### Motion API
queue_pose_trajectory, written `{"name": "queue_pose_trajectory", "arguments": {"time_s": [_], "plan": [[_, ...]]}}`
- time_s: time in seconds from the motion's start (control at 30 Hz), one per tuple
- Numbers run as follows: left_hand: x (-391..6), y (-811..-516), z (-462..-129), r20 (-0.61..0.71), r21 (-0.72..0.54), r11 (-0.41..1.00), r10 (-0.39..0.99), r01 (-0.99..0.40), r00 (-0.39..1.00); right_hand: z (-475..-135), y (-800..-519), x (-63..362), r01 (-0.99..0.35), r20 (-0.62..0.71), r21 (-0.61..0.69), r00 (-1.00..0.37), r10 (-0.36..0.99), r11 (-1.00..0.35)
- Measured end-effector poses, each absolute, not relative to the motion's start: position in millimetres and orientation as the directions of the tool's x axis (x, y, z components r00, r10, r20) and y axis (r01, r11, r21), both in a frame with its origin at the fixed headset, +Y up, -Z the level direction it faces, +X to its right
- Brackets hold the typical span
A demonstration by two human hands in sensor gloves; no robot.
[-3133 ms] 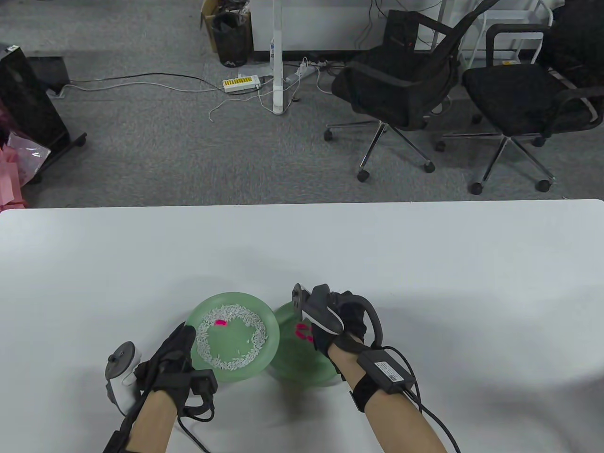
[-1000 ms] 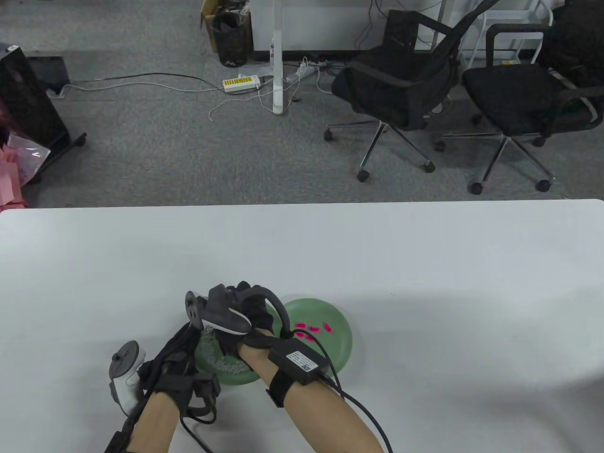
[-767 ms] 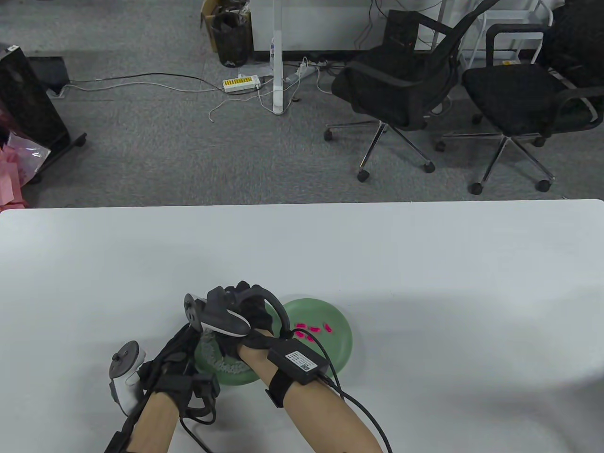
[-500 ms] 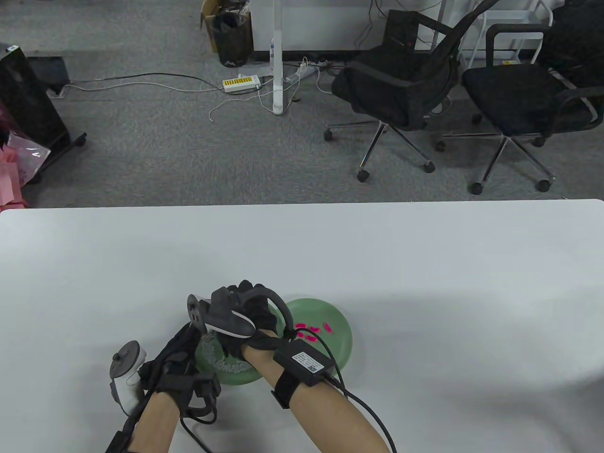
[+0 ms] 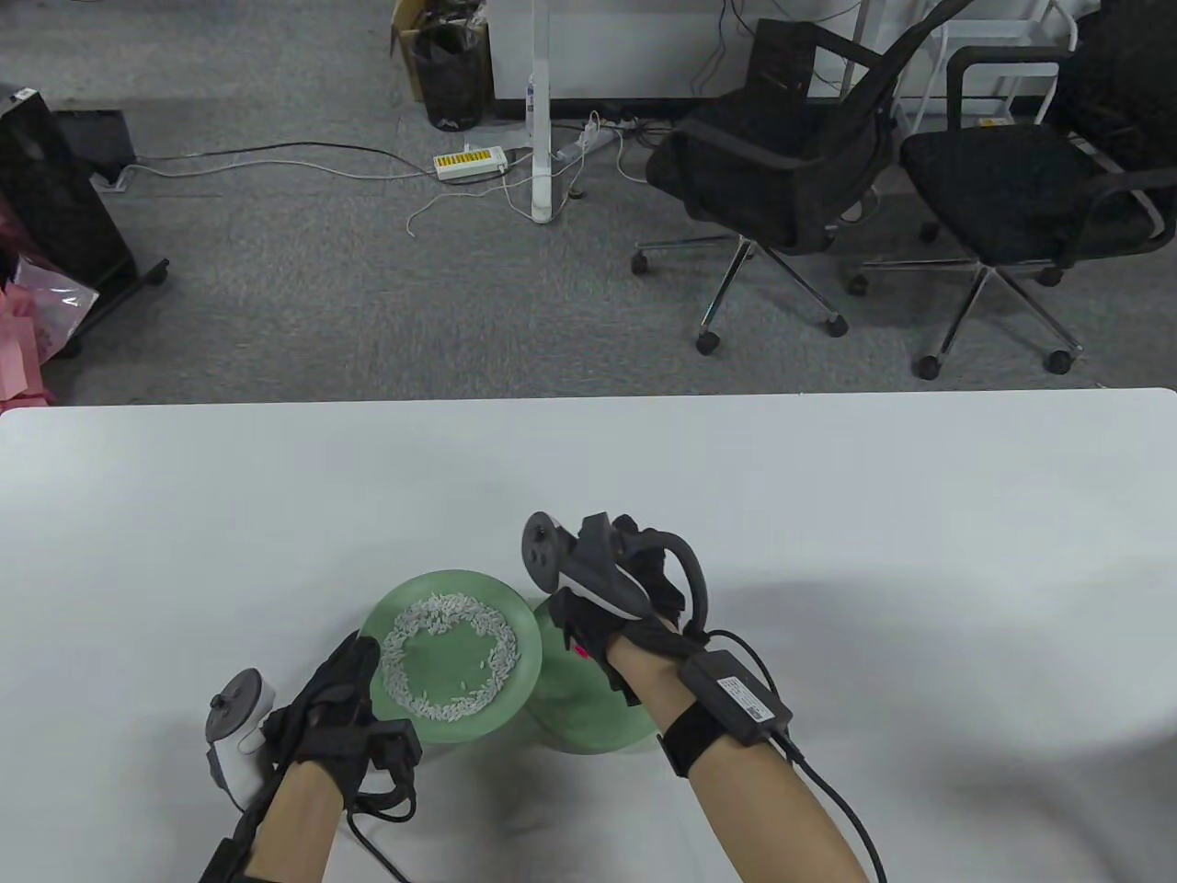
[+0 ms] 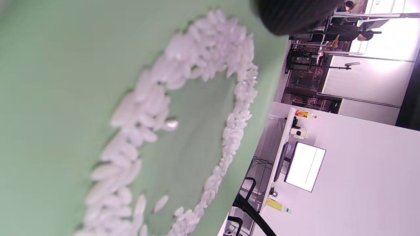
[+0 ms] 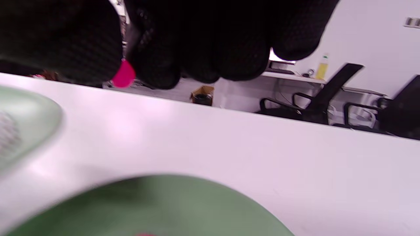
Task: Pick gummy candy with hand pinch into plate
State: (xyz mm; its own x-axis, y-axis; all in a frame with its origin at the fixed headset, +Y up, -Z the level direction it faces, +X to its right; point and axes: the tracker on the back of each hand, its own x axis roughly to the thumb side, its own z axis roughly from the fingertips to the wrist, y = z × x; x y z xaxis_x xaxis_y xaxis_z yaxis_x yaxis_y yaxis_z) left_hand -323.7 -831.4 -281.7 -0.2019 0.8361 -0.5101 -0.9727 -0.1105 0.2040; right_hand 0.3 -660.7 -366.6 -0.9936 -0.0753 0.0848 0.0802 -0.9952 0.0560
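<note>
My left hand [image 5: 336, 694] grips the near left rim of a green plate [image 5: 515, 658] that holds a ring of white rice [image 5: 425, 621]; the rice fills the left wrist view [image 6: 183, 65]. My right hand [image 5: 611, 635] hovers above a second green plate [image 5: 588, 717] to the right. In the right wrist view its fingertips [image 7: 82, 59] pinch a pink gummy candy [image 7: 123, 74] above that plate [image 7: 157, 206]. A bit of pink [image 5: 582, 651] shows on the right plate under the hand; the other candies there are hidden.
The white table [image 5: 828, 515] stretches wide behind and to the right of the plates. Office chairs [image 5: 782, 175] and cables lie on the floor beyond the far edge.
My right hand lifted off the rice plate with the pink candy and moved right, over the second plate. The rice plate now shows no candy. My left hand stayed on its rim.
</note>
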Motion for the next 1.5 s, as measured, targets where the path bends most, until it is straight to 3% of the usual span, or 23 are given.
{"name": "queue_pose_trajectory", "arguments": {"time_s": [0.33,0.57,0.83,1.03,1.3,1.5], "plan": [[-327,-832,-282,-0.510,0.216,-0.104,0.836,-0.971,-0.203,-343,-717,28,0.166,0.068,0.173,-0.985,-0.156,-0.971],[-332,-834,-283,-0.514,0.222,-0.104,0.833,-0.969,-0.207,-340,-734,22,0.280,0.104,0.143,-0.958,-0.267,-0.949],[-333,-833,-283,-0.511,0.227,-0.115,0.831,-0.967,-0.219,-345,-751,21,0.293,0.104,0.160,-0.955,-0.279,-0.943],[-334,-830,-284,-0.502,0.228,-0.132,0.833,-0.965,-0.233,-347,-750,23,0.260,0.093,0.153,-0.964,-0.248,-0.953],[-340,-828,-286,-0.505,0.188,-0.236,0.809,-0.953,-0.300,-345,-721,59,0.113,-0.020,0.070,-0.993,-0.115,-0.991],[-355,-836,-284,-0.545,0.277,-0.123,0.797,-0.953,-0.261,-333,-706,96,0.007,-0.105,0.040,-0.994,-0.011,-0.999]]}}
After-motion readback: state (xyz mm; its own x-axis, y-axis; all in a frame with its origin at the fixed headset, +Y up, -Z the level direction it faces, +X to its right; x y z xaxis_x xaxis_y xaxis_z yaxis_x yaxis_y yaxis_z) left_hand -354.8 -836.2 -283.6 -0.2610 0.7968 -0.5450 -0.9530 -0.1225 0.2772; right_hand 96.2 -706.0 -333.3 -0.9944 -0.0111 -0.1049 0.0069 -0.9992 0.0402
